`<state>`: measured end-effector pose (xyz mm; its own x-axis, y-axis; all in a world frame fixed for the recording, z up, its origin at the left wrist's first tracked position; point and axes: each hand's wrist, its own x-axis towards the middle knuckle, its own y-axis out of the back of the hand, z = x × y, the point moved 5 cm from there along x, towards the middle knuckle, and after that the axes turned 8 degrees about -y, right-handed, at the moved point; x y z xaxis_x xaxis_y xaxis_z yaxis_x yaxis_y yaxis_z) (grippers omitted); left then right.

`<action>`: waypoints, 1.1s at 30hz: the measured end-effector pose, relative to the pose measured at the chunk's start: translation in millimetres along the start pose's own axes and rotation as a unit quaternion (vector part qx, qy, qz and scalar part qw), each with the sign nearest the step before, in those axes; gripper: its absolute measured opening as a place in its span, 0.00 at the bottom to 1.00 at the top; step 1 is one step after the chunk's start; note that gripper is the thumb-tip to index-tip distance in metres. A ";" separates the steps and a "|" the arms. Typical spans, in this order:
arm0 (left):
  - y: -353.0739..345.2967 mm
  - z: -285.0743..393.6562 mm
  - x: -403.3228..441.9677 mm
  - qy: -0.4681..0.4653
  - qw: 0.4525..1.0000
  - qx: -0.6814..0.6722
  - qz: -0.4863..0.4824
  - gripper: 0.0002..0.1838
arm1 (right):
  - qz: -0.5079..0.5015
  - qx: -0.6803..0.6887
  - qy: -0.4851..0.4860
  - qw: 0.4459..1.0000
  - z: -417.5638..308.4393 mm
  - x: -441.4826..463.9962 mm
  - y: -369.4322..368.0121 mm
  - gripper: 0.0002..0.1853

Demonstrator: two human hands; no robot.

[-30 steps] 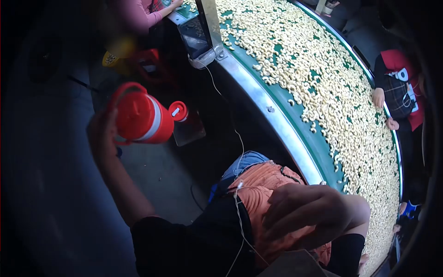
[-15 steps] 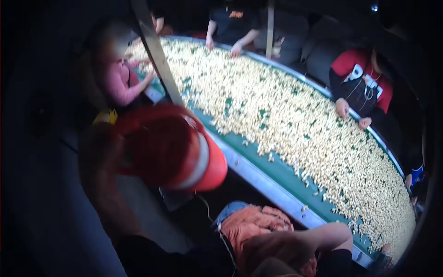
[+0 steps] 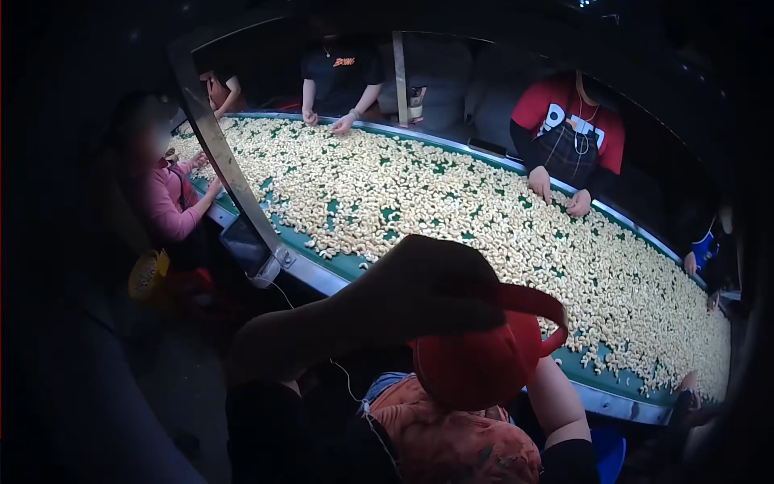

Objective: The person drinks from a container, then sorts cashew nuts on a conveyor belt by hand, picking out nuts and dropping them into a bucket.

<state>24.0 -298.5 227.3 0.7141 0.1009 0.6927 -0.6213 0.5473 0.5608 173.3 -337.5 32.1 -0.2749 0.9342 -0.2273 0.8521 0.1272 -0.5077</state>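
In front of the orange garment [image 3: 468, 442], near the green conveyor belt [image 3: 348, 264] of cashew nuts [image 3: 451, 194], the red jug [image 3: 476, 367] is lifted, not yet set down — the left hand's [image 3: 427, 282] grip is closed around its handle [image 3: 536, 300]; the right hand is hidden — its grip I cannot tell.

Smooth plastic jug [image 3: 476, 367], metal rail [image 3: 321, 277]
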 end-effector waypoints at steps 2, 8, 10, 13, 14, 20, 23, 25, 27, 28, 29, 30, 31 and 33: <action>-15.3 -3.5 22.5 -0.051 0.996 0.037 -0.064 0.17 | -0.035 0.050 -0.031 0.998 12.8 -5.8 -6.2 0.22; -46.2 32.6 30.2 -0.162 0.941 0.078 -0.287 0.20 | -0.076 0.113 -0.060 0.989 22.4 -28.0 -6.8 0.23; -59.2 43.2 27.7 -0.191 0.922 0.082 -0.326 0.21 | -0.080 0.127 -0.064 0.987 25.6 -35.8 -4.5 0.23; -74.6 54.5 28.4 -0.220 0.905 0.092 -0.352 0.23 | -0.083 0.137 -0.067 0.985 28.7 -49.8 -2.8 0.24; -79.5 58.9 26.4 -0.224 0.902 0.097 -0.357 0.23 | -0.083 0.138 -0.067 0.985 29.1 -54.3 -2.4 0.24; -108.2 67.9 24.5 -0.107 0.922 0.169 -0.331 0.28 | -0.077 0.147 -0.065 0.984 29.3 -79.9 7.8 0.25; -102.6 59.2 42.0 0.127 0.887 0.022 -0.443 0.32 | -0.073 0.148 -0.060 0.984 28.8 -92.2 14.4 0.26; -105.5 61.2 46.8 0.164 0.854 -0.039 -0.493 0.35 | -0.072 0.154 -0.058 0.984 28.9 -98.6 19.7 0.26; -110.5 72.1 58.3 0.036 0.885 0.009 -0.464 0.36 | -0.073 0.157 -0.054 0.984 28.0 -105.7 23.6 0.27; -112.8 78.3 62.5 -0.027 0.893 0.033 -0.447 0.36 | -0.073 0.158 -0.056 0.983 28.5 -107.7 25.7 0.27; -114.9 85.0 65.8 -0.089 0.898 0.057 -0.428 0.37 | -0.075 0.159 -0.054 0.983 27.8 -110.5 27.6 0.27; -117.8 87.6 65.8 -0.126 0.900 0.047 -0.415 0.38 | -0.076 0.159 -0.053 0.983 27.9 -112.7 29.4 0.27; -120.4 90.2 65.6 -0.163 0.901 0.038 -0.400 0.38 | -0.075 0.161 -0.052 0.983 28.2 -115.5 31.6 0.27; -130.1 84.6 56.5 -0.175 0.899 0.011 -0.402 0.40 | -0.076 0.162 -0.051 0.982 28.1 -122.7 34.8 0.28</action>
<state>117.8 -434.3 231.8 0.7927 -0.5891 0.1570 0.0419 0.3096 0.9500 224.2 -457.1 19.0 -0.4458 0.8719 -0.2026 0.6157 0.1343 -0.7765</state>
